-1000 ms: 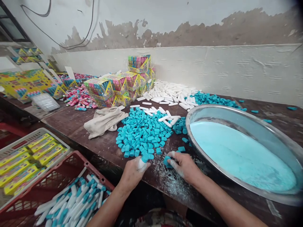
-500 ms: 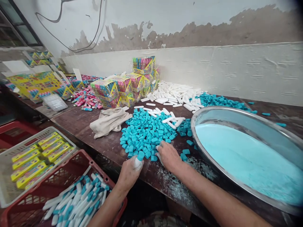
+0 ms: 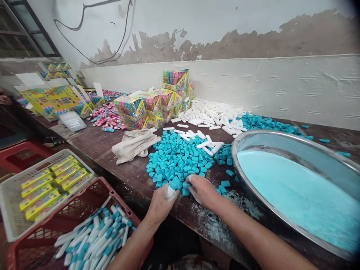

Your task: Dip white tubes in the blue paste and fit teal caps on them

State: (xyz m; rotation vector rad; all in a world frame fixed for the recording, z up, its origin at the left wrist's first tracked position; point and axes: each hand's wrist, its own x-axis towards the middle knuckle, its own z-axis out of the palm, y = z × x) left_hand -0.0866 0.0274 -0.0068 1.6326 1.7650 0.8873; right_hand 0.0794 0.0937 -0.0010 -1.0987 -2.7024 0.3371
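Note:
My left hand (image 3: 163,202) is closed round a white stick (image 3: 170,192) that has a blue cap (image 3: 174,183) on its upper end. Close to its right, my right hand (image 3: 200,190) has its fingers bent together at the near edge of a heap of blue caps (image 3: 180,155); whatever its fingertips hold is too small to make out. Several white sticks (image 3: 209,146) lie on the heap's far right side, and more white sticks (image 3: 213,112) are piled behind it.
A large metal basin (image 3: 281,135) of light blue powder stands at the right. A cloth (image 3: 135,144) lies left of the caps. Stacked packs (image 3: 152,105) stand behind. At lower left are a red crate (image 3: 36,240) of capped sticks and a white basket (image 3: 11,221) with yellow boxes.
My left hand has come slightly nearer to my right hand, still holding the capped stick. The whole view has shifted a little, so the table appears farther right and lower.

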